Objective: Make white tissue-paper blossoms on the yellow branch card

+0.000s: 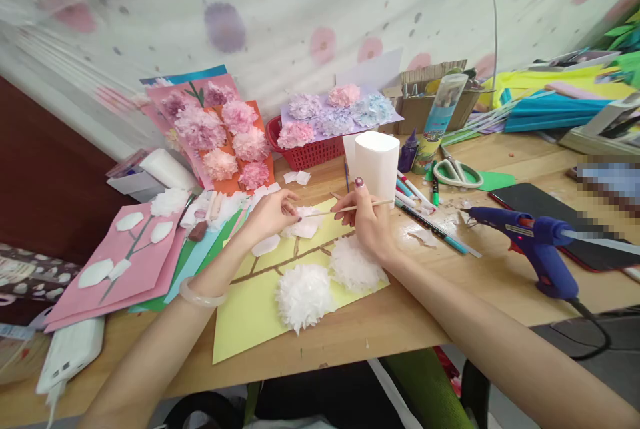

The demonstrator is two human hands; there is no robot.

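My right hand (367,219) is closed around a thin wooden stick (327,213), which points left. At the stick's far end my left hand (275,216) has its fingertips pinched together; what lies between them is too small to tell. Below both hands lies a yellow sheet of paper (250,329) with a brown branch drawn on it. Two fluffy white tissue-paper flowers (305,296) rest on its lower part, the right one beside my right wrist. Small white tissue pieces (303,226) are on the branch near my fingers.
To the right a blue glue gun (530,236) stands near a black tablet (550,216). Scissors (457,172), markers (435,229) and a white paper cup (377,166) are behind my right hand. Pink sheets (135,242) lie left; a red basket (310,156) stands behind.
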